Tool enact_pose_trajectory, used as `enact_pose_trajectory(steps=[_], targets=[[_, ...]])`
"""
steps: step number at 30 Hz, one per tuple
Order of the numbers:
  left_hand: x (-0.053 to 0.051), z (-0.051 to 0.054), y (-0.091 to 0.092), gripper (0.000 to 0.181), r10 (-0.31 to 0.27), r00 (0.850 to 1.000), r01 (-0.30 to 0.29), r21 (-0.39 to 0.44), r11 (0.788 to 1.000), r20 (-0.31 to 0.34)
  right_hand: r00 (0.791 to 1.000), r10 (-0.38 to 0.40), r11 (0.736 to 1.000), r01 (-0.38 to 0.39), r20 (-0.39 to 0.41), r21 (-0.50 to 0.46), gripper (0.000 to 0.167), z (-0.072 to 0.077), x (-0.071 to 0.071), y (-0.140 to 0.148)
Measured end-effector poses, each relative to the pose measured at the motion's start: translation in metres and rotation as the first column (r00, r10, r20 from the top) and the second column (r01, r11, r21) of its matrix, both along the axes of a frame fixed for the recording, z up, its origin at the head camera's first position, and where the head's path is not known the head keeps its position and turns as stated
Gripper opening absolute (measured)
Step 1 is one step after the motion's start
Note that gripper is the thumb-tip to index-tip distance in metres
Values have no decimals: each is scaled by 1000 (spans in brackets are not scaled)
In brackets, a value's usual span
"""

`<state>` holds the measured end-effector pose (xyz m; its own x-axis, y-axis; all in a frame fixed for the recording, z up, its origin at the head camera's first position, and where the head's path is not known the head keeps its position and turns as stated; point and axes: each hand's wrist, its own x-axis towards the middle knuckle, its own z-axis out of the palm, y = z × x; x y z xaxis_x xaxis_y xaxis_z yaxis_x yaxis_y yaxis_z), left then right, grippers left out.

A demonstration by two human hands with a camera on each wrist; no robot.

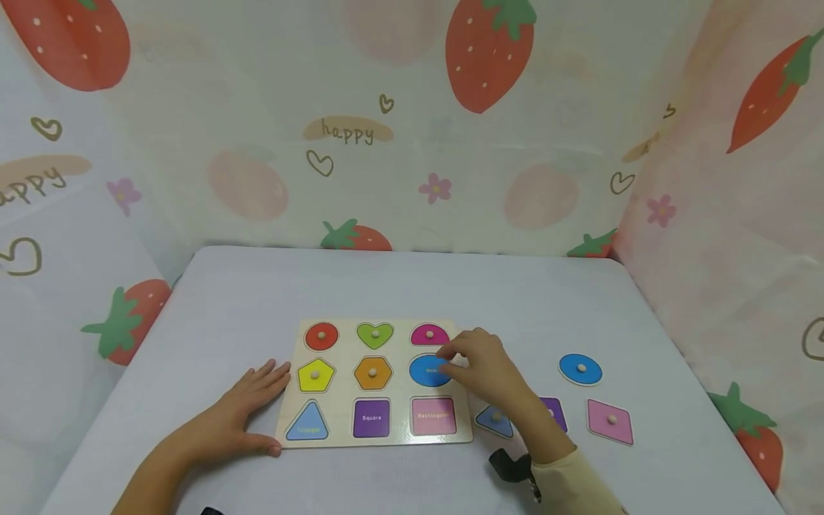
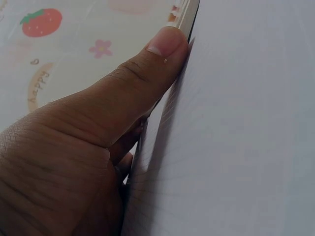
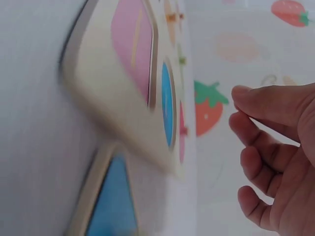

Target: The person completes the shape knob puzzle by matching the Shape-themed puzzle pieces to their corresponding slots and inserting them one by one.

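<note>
A wooden shape puzzle board (image 1: 402, 386) lies flat on the table. Fingers spread, my left hand (image 1: 241, 415) rests along its left edge, the thumb by the near corner. Above the board's right edge hovers my right hand (image 1: 486, 365), its fingers loosely bent and holding nothing. Below those fingertips is the blue oval recess (image 1: 425, 371). The red circle (image 1: 321, 336), green heart (image 1: 375, 335) and other knobbed pieces sit in their recesses. Loose to the right lie a blue oval piece (image 1: 581, 369), a pink rectangle piece (image 1: 609, 421), a blue triangle piece (image 1: 494, 422) and a partly hidden purple square piece (image 1: 555, 413).
The white table (image 1: 257, 293) reaches back to a strawberry-print curtain (image 1: 412, 193) that also hangs along both sides. A black object (image 1: 511, 466) with a metal end shows beside the right sleeve (image 1: 573, 483).
</note>
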<state>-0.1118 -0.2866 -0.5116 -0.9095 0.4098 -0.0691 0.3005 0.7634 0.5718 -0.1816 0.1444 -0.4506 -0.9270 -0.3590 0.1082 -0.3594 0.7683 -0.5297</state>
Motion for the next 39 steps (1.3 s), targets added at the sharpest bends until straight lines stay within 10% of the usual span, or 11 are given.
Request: enact_pose_trajectory(steps=[17, 39], targets=[[-3, 3, -1, 118, -10, 1000, 10, -3, 1000, 3, 947, -102, 993, 81, -304, -82, 20, -9, -6, 132], [2, 5, 2, 119, 21, 999, -21, -8, 1000, 38, 965, -260, 961, 258, 12, 102, 36, -32, -5, 175]])
